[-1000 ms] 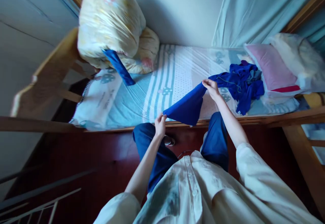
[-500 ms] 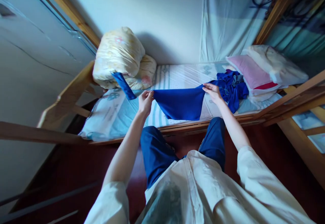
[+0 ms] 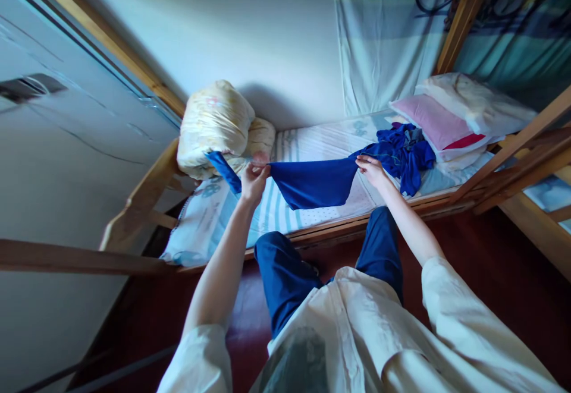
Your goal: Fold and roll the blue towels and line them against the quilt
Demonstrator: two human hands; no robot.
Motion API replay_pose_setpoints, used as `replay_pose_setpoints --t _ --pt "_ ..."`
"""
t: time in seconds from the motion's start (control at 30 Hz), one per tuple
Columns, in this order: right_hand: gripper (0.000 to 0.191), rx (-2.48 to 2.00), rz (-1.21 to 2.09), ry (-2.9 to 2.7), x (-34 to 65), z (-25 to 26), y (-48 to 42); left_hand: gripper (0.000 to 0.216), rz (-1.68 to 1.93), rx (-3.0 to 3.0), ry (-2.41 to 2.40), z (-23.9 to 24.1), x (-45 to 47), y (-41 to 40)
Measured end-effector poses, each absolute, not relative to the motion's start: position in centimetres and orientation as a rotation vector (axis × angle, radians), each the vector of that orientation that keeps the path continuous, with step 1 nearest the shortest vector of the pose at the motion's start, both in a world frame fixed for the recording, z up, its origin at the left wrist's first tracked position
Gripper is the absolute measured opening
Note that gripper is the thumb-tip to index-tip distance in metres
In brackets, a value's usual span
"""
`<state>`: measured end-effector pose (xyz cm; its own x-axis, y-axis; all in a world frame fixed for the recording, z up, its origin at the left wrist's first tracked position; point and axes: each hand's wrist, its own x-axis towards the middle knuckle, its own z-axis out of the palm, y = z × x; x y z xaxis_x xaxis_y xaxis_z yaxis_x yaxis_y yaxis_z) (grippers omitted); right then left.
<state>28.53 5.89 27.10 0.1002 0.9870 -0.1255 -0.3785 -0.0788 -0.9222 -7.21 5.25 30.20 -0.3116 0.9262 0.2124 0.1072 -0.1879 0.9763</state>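
Observation:
A piece of blue cloth (image 3: 312,185) hangs stretched between my two hands, above the front part of the bed. My left hand (image 3: 255,180) pinches its upper left corner. At the upper right corner, my right hand (image 3: 370,168) has it between thumb and fingers. Behind my right hand lies a crumpled heap of blue clothes (image 3: 408,155) on the mattress; I cannot tell whether the cloth joins it. A narrow folded strip of blue fabric (image 3: 224,172) lies beyond my left hand, against the rolled quilt (image 3: 216,125).
The bed (image 3: 307,137) has a striped, patterned sheet and a wooden frame, with a wooden end board (image 3: 140,197) at left. A pink pillow (image 3: 432,120) and a pale pillow (image 3: 477,104) are stacked at right. A pale curtain (image 3: 388,54) hangs behind.
My view has shifted left and tilted somewhat. Both hands keep hold of the blue cloth, which hangs much as before.

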Motion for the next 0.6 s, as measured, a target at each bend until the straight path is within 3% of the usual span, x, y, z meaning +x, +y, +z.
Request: replay_pose_setpoints --t 0.2,0.43,0.6 --pt "0.019 -1.166 1.297 -0.855 28.7 27.5 5.9 0.045 1.603 1.196 1.313 30.3 -7.4 5.3" --pt "0.021 -1.169 1.494 -0.898 28.8 27.5 5.6 0.037 1.56 1.177 1.325 29.8 -8.0 5.5" --pt "0.02 -1.191 1.411 -1.028 28.1 27.7 6.0 0.038 1.558 1.164 1.354 30.0 -9.1 5.5"
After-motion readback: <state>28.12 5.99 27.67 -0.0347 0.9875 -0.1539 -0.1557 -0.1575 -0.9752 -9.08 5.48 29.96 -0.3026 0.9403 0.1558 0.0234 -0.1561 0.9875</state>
